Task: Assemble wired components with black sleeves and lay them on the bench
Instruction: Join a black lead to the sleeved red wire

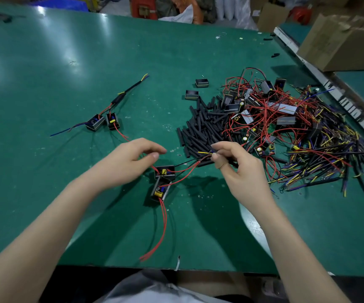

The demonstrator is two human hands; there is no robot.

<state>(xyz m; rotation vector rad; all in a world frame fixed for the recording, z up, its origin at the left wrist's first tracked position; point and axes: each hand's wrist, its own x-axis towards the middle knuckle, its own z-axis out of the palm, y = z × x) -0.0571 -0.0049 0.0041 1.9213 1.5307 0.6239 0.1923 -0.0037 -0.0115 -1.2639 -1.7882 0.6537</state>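
While pinching a yellow wire point(204, 152) in right hand point(237, 169), holding red wire point(154, 168) with left hand point(130, 159). Just below both grips, two black boxes point(162, 182) on green bench point(67, 84). Beyond right grip, black sleeves point(203, 125).

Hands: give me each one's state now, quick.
Left hand: pinching a red wire.
Right hand: pinching the wire ends and a black sleeve.

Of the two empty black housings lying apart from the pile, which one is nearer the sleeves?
The nearer empty housing, lower left of the pair, lies almost at the edge of the black sleeves. The other empty housing lies farther up the bench.
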